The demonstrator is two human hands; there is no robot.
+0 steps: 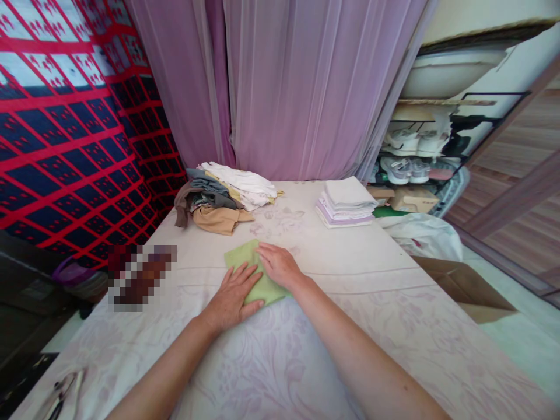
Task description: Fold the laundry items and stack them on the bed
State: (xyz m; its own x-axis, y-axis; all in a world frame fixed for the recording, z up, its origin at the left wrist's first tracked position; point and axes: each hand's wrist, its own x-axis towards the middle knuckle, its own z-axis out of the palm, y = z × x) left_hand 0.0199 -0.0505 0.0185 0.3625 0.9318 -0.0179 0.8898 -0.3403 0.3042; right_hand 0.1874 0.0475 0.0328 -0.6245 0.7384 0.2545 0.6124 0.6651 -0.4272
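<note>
A green cloth, folded into a small rectangle, lies flat on the patterned bed cover in front of me. My left hand rests flat on its left side with the fingers spread. On its right side lies my right hand, fingers stretched out and close together, touching the top of the cloth. Part of the cloth is hidden under both hands. Neither hand grips anything.
At the far left is a loose heap of clothes. A stack of folded white and lilac cloths sits at the far right. Purple curtains hang behind. On the right stand a shoe rack and a cardboard box.
</note>
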